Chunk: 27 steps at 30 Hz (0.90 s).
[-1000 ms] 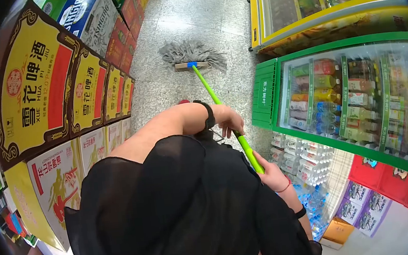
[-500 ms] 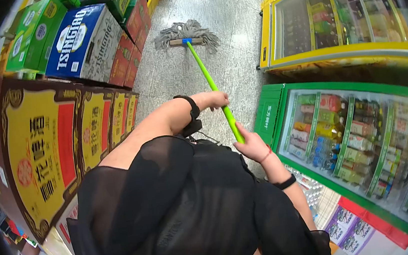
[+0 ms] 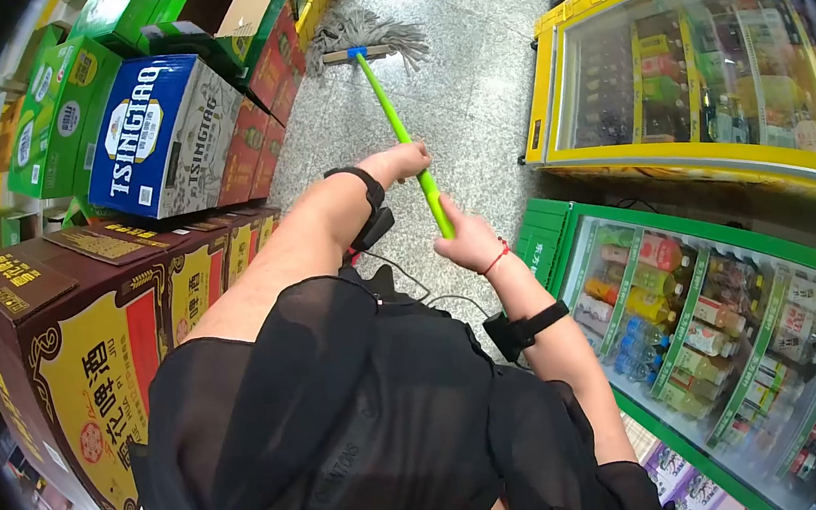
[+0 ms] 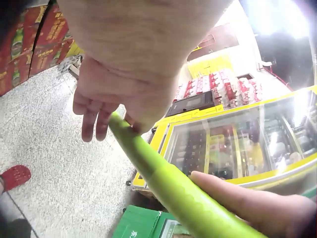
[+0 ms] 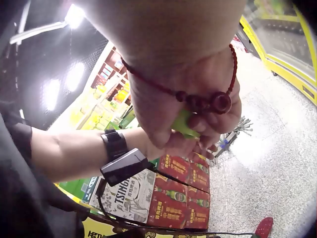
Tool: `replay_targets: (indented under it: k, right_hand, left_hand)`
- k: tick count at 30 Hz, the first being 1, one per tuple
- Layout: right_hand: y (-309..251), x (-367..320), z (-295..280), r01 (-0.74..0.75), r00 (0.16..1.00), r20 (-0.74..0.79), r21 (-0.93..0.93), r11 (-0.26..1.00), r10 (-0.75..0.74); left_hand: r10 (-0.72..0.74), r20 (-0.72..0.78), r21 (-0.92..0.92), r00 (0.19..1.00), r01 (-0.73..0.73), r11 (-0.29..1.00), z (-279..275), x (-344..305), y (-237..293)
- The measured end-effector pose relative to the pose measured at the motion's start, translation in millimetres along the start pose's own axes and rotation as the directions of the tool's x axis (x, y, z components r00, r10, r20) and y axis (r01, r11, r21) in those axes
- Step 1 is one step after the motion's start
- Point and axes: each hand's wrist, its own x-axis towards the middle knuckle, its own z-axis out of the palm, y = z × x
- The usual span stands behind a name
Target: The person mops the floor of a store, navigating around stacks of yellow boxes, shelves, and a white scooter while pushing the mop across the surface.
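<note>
Left of the grip, beer cartons (image 3: 163, 132) crowd the mop head (image 3: 364, 30) on the floor (image 3: 473, 76) ahead — a wide stroke could snag them. Left hand (image 3: 404, 162) and right hand (image 3: 467, 240) both clamp the green handle (image 3: 395, 123); right of the grip, the yellow freezer (image 3: 689, 72) risks a knock.

Printed twice on the blue-and-white cardboard beer case (image 3: 168, 131): "TSINGTAO", in white on the blue top face and in dark letters on the pale side. From the right wrist, only "TSING" legible on that case (image 5: 130, 196). On the brown-and-yellow cardboard carton (image 3: 90, 382): large dark characters "花啤酒", with "JIU" alongside. White characters on the green chest cooler's end panel (image 3: 537, 235), too small to read. Yellow print on the red bottle-picture cartons (image 5: 173, 208), likewise illegible.
</note>
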Motion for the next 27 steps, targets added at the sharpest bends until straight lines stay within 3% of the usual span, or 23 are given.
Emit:
replay_targets:
  k: [4, 6, 10, 12, 13, 15, 16, 18, 20, 23, 26, 27]
  right_hand:
    - [13.3, -37.2, 7.7, -0.031, 0.999, 0.040, 0.053, 0.998, 0.029]
    - [30.8, -64.5, 17.6, 0.029, 1.000, -0.013, 0.070, 0.997, -0.028]
    - [56.1, -135.8, 26.6, -0.002, 1.000, -0.025, 0.178, 0.984, 0.007]
    - [67.3, -177.7, 33.2, -0.010, 0.995, -0.094, 0.283, 0.959, 0.038]
    - [65.1, -198.0, 28.9, -0.073, 0.995, -0.037, 0.349, 0.934, 0.091]
    - [73.0, -232.3, 34.0, -0.085, 0.995, -0.023, 0.340, 0.937, 0.099]
    - [76.3, -246.1, 36.4, -0.092, 0.995, -0.011, 0.329, 0.940, 0.102]
    - [78.4, -267.1, 37.2, -0.108, 0.994, 0.004, 0.333, 0.937, 0.113]
    - [80.3, -277.3, 38.5, -0.156, 0.987, 0.022, 0.376, 0.913, 0.160]
    - [84.2, -274.6, 40.8, -0.110, 0.990, -0.042, 0.384, 0.917, 0.137]
    - [82.6, -259.8, 35.8, -0.146, 0.982, -0.059, 0.370, 0.917, 0.180]
    - [77.9, -253.2, 31.1, -0.154, 0.981, -0.054, 0.371, 0.916, 0.187]
  left_hand:
    - [0.007, 0.070, -0.053, 0.998, -0.003, 0.999, 30.4, -14.0, 4.9]
    - [0.007, 0.128, -0.100, 0.992, 0.006, 0.995, 53.1, -17.6, 4.4]
    - [0.061, 0.313, -0.134, 0.948, -0.019, 0.991, 105.9, -56.2, 30.1]
    - [0.026, 0.314, -0.152, 0.949, 0.023, 0.988, 132.7, -87.2, 48.0]
    - [0.027, 0.317, -0.151, 0.948, 0.022, 0.988, 141.4, -98.2, 56.6]
    - [-0.078, 0.516, 0.079, 0.853, 0.043, 0.996, 157.2, -114.0, 69.4]
    - [-0.078, 0.515, 0.080, 0.853, 0.043, 0.996, 166.4, -115.6, 70.6]
    - [-0.073, 0.631, 0.134, 0.772, -0.016, 0.991, 184.2, -111.9, 69.0]
    - [-0.062, 0.649, 0.129, 0.758, -0.029, 0.991, 193.4, -107.4, 69.1]
    - [-0.080, 0.644, 0.149, 0.761, -0.022, 0.989, 194.8, -107.2, 72.5]
    - [-0.090, 0.584, 0.123, 0.807, 0.022, 0.992, 194.8, -83.4, 63.9]
    - [-0.040, 0.552, 0.033, 0.833, 0.026, 0.999, 188.8, -80.4, 62.2]
